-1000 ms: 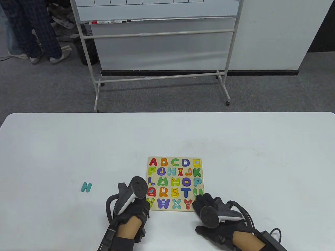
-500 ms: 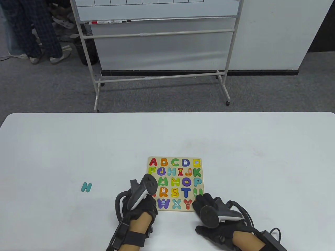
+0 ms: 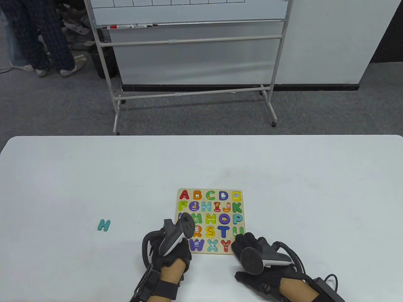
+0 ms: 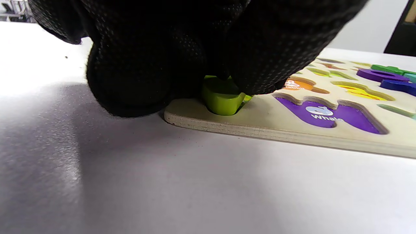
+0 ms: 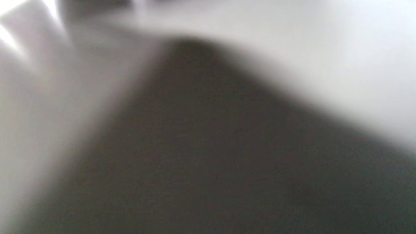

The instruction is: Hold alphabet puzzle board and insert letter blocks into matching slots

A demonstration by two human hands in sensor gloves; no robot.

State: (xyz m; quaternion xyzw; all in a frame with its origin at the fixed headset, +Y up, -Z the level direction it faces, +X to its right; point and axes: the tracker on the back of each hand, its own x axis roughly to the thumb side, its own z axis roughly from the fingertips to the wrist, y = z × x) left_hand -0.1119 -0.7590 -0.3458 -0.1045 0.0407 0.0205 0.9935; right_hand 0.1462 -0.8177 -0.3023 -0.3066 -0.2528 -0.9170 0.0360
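Note:
The wooden alphabet puzzle board (image 3: 210,190) lies on the white table near its front edge. My left hand (image 3: 182,241) is over the board's near left corner. In the left wrist view its fingers (image 4: 156,65) grip a lime green letter block (image 4: 222,97) that sits partly in the corner slot of the board (image 4: 282,126). The purple W slot (image 4: 328,113) beside it is empty. My right hand (image 3: 243,241) rests on the board's near right corner and holds nothing. A teal letter H (image 3: 104,225) lies loose on the table to the left. The right wrist view is a blur.
A rolling whiteboard stand (image 3: 189,63) stands on the carpet beyond the table's far edge. A person's legs (image 3: 41,41) show at the far left. Cables and a black box (image 3: 327,284) trail from my right wrist.
My left hand has moved right and a little forward onto the board's near left corner, covering the V, Q and L places. My right hand and the loose H have not moved.

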